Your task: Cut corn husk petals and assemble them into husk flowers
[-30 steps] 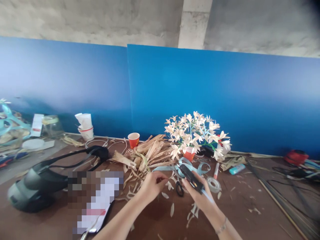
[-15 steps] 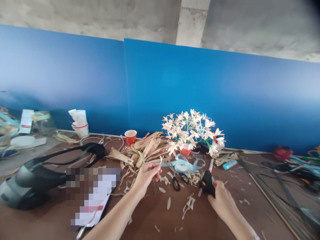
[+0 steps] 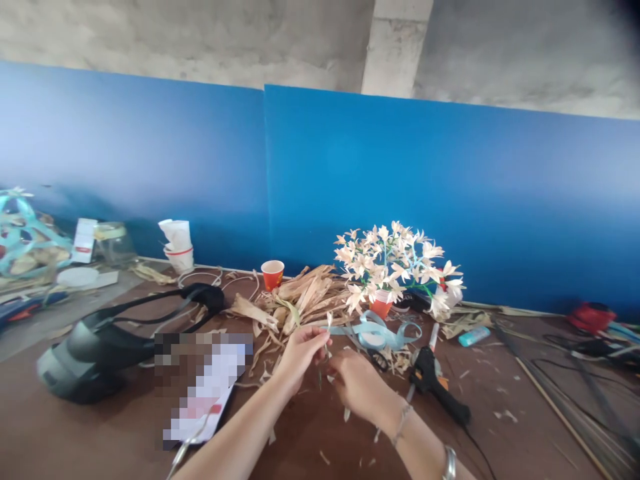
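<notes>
My left hand (image 3: 303, 353) pinches a small pale flower (image 3: 329, 319) upright between thumb and fingertips. Light-blue ribbon (image 3: 375, 333) lies behind it, one end close to my fingertips. Just right of and below that pinch is my right hand (image 3: 360, 383), its fingers curled in; what they hold, if anything, is hidden. A black hot glue gun (image 3: 436, 387) rests on the table to the right of my right hand. Scissors (image 3: 381, 361) lie partly hidden behind that hand. Beyond them a bunch of pale husk flowers (image 3: 373, 267) stands in a red paper cup (image 3: 381, 308).
Dried corn husks (image 3: 315, 293) are heaped at the back, beside another red cup (image 3: 273, 275). On the left are a black strapped device (image 3: 90, 357) and a partly blurred phone-like object (image 3: 207, 393). A light-blue packet (image 3: 474, 336) and long thin sticks (image 3: 555, 410) lie rightward.
My right hand has let go of the glue gun, now lying on the table, and moved left beside my left hand. The left hand still pinches the flower. The view has shifted slightly.
</notes>
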The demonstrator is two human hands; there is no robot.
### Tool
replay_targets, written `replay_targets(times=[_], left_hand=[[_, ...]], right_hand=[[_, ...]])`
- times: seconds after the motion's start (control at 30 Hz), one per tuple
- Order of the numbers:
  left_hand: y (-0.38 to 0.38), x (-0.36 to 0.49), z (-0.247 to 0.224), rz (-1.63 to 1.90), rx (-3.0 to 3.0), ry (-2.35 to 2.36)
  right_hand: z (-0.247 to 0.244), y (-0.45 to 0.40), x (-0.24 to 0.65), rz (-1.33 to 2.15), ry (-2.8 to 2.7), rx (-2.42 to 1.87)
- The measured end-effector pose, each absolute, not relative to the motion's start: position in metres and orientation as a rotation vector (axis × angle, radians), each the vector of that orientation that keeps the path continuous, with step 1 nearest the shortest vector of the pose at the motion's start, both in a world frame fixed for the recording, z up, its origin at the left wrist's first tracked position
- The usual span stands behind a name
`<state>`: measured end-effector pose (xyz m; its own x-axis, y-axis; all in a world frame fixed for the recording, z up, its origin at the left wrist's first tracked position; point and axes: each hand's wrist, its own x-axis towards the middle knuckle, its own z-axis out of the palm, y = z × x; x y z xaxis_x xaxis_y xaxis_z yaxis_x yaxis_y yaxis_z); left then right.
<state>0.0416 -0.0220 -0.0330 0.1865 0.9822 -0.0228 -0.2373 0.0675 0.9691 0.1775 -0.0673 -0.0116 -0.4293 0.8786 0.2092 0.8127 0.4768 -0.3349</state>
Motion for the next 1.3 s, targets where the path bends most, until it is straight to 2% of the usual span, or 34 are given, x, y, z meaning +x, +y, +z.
replay_targets(times=[0.27, 0.53, 0.73, 1.3], left_hand=[[-0.025, 0.044, -0.027, 1.141, 1.024, 0.934], [-0.033, 0.049, -0.024, 1.080, 0.924, 0.915], [-0.036, 0.053, -0.026, 0.995, 0.942, 0.899], [-0.037, 0.054, -0.029, 0.982, 1.012, 0.913]], right_hand=[[-0.026, -0.063, 0.181, 0.356, -2.279, -1.457], [-0.023, -0.054, 0.190, 0.636, -1.512, -1.251], [-0.027, -0.055, 0.190, 0.558, -1.430, -1.200], [-0.021, -0.061, 0.189, 0.248, -1.626, -1.256]])
